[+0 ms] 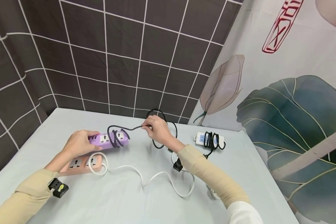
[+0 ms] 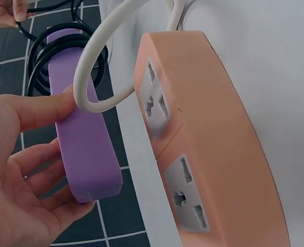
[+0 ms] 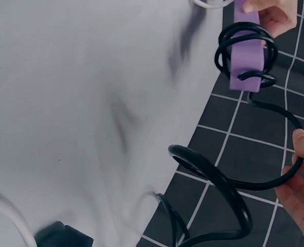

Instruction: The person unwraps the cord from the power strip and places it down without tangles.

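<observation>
My left hand (image 1: 77, 143) grips one end of a purple power strip (image 1: 105, 145), thumb along one side and fingers on the other. A black cord (image 3: 240, 38) is looped several times around the strip's far end. From those loops the cord runs right to my right hand (image 1: 157, 128), which pinches it between thumb and fingers. Past the right hand the cord hangs in loose loops. In the left wrist view, an orange power strip (image 2: 208, 113) lies close beside the purple one, and a white cord loop (image 2: 85, 77) overlaps the purple strip.
A white power strip (image 1: 199, 138) wrapped in black cord lies at the back right. White cord (image 1: 168, 174) snakes across the table (image 1: 114, 199). A black plug (image 1: 178, 165) and a pale object (image 1: 212, 192) partly hidden by the right forearm lie on the right. A dark tiled backdrop (image 1: 123, 68) stands behind.
</observation>
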Available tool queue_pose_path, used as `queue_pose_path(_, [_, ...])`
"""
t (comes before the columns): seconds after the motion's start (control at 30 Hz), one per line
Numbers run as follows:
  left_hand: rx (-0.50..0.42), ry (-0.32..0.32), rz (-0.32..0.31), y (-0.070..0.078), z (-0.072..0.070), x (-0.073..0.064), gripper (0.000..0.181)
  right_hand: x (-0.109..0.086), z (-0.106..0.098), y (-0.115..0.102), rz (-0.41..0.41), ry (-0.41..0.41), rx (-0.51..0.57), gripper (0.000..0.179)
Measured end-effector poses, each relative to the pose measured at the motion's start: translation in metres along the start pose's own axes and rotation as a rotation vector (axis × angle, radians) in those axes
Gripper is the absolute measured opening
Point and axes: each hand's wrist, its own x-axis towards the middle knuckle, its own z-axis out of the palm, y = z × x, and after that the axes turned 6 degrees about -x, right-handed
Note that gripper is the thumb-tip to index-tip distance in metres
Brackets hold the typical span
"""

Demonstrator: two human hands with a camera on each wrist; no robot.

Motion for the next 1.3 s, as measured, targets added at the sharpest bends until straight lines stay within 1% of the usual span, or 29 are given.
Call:
queue_pose_path(0.17, [0.013,0.009,0.001,-0.002,0.000,0.003,0.068,-0.004,-0.005,-0.001,-0.026,0.029,0.009,0.004])
queue_pose_path(0.37, [0.027,0.016,-0.009,-0.005,0.001,0.004,0.067,-0.013,-0.010,-0.007,-0.083,0.048,0.005,0.005])
queue_pose_path(0.73, [0.026,0.029,-0.032,-0.010,0.001,0.007,0.066,-0.026,-0.019,-0.015,-0.193,0.041,-0.028,0.004])
queue_pose_path(1.0, [0.022,0.045,-0.029,-0.011,0.003,0.007,0.065,-0.035,-0.021,-0.019,-0.277,0.049,-0.037,0.003])
queue_pose_path(1.3, [0.017,0.046,-0.048,-0.010,0.005,0.008,0.066,-0.043,-0.024,-0.019,-0.381,0.059,-0.101,0.006])
